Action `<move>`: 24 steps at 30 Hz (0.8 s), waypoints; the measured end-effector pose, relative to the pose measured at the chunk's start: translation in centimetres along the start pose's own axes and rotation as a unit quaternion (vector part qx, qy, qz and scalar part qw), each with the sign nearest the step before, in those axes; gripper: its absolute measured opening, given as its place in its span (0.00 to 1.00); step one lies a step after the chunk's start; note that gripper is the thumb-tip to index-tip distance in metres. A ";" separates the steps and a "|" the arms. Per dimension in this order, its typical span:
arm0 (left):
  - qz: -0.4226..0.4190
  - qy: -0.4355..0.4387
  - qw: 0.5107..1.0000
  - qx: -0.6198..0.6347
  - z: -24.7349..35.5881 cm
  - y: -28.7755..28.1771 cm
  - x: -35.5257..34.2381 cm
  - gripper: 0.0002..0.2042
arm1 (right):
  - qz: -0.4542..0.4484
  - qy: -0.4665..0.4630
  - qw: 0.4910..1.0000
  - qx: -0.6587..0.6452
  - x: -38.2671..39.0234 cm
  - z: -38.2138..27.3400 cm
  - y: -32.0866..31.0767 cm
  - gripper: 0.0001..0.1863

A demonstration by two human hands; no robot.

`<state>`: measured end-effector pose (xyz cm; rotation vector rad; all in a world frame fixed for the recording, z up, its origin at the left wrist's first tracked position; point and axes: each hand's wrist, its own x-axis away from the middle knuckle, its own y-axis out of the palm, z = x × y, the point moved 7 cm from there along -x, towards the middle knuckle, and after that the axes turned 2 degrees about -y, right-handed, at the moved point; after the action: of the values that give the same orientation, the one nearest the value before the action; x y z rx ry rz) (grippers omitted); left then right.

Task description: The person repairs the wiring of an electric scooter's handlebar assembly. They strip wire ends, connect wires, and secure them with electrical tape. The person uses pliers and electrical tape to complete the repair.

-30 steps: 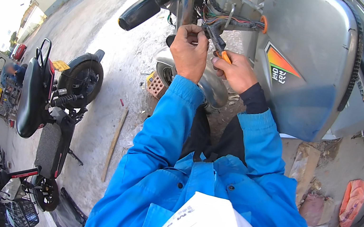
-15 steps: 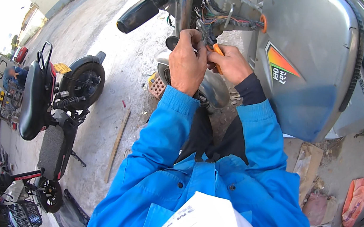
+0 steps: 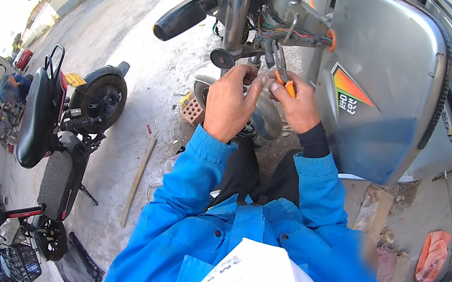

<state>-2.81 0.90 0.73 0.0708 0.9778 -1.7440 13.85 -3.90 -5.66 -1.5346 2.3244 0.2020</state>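
Note:
My right hand (image 3: 301,107) grips a pair of pliers with orange handles (image 3: 290,88), its grey jaws pointing up toward the wiring. Close beside it, my left hand (image 3: 231,103) has thumb and forefinger drawn together in a pinch; whatever is between them is too small to make out. Just beyond both hands, a bundle of coloured wires (image 3: 300,35) runs from an orange-rimmed hole in a grey body panel (image 3: 377,77) to the front of a vehicle. Dark corrugated sleeving (image 3: 269,54) hangs from that bundle near the plier jaws.
A black handlebar grip (image 3: 179,20) and a metal fork tube (image 3: 236,14) stand ahead on the left. Below them lies a perforated brick (image 3: 193,110). An electric scooter (image 3: 62,173) is parked at left, near a wooden strip (image 3: 138,181). An orange cloth-like bag (image 3: 432,260) lies at right.
Both hands have drawn back from the wires toward me. The pliers, earlier mostly hidden by my fingers, now show their jaws. The view has shifted slightly.

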 end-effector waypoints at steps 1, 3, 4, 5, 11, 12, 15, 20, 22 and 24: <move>-0.015 0.010 0.999 0.041 0.3 0.7 0.1 0.19 | 0.039 -0.029 0.999 -0.010 0.2 -0.3 -0.4 0.18; -0.055 -0.006 0.997 0.046 0.1 2.4 -0.8 0.22 | 0.106 -0.043 0.993 0.008 0.4 -0.4 -1.5 0.17; -0.056 -0.009 0.998 0.021 0.0 2.9 -1.2 0.22 | 0.124 -0.053 0.991 0.005 0.4 -0.6 -1.7 0.18; -0.004 0.023 1.000 0.011 0.4 2.5 -1.6 0.21 | 0.144 -0.066 0.987 0.003 0.3 -1.0 -2.2 0.18; 0.075 0.075 0.993 -0.054 0.1 2.5 -4.8 0.15 | 0.189 -0.095 0.976 -0.060 -0.6 -1.9 -2.6 0.20; 0.105 0.096 0.988 -0.055 0.3 2.1 -5.2 0.15 | 0.189 -0.100 0.974 -0.074 -1.0 -1.9 -2.4 0.20; 0.143 0.107 0.980 -0.089 0.7 1.6 -5.5 0.13 | 0.181 -0.122 0.974 -0.062 -1.0 -1.8 -2.1 0.18; 0.060 -0.007 0.998 -0.009 -1.6 1.0 0.7 0.20 | 0.107 0.010 0.989 -0.098 3.4 2.6 -1.2 0.12; -0.051 0.003 0.991 0.126 -2.6 2.7 4.8 0.30 | 0.101 0.060 0.990 -0.081 6.5 5.0 0.4 0.11; -0.134 -0.026 0.969 0.206 -4.0 5.8 9.2 0.39 | 0.063 0.006 0.998 0.026 8.6 6.2 2.8 0.18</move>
<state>-3.49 -4.10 -9.73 0.1636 0.5927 -2.1668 9.49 -8.32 -14.70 -1.3686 2.4182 0.1638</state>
